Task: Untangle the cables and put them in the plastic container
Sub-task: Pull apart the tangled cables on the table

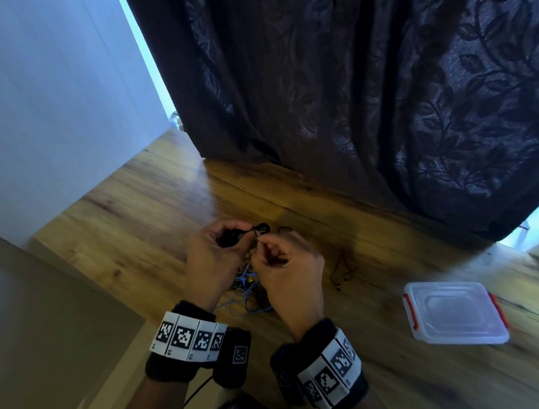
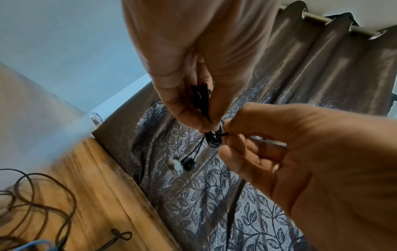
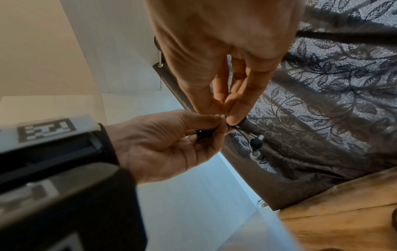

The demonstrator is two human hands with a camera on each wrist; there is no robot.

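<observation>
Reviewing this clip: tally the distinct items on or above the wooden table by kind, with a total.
Black earphone cable, pinched by left hand and right hand: 1
Tangled pile of mixed cables (strands uncountable): 1
Loose dark cord: 1
Clear plastic container with red clips, lid on: 1
Total: 4

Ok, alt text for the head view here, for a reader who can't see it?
Both hands, left hand and right hand, pinch a thin black earphone cable above a wooden table. More tangled cables lie beneath them; a lidded plastic container sits to the right.
</observation>
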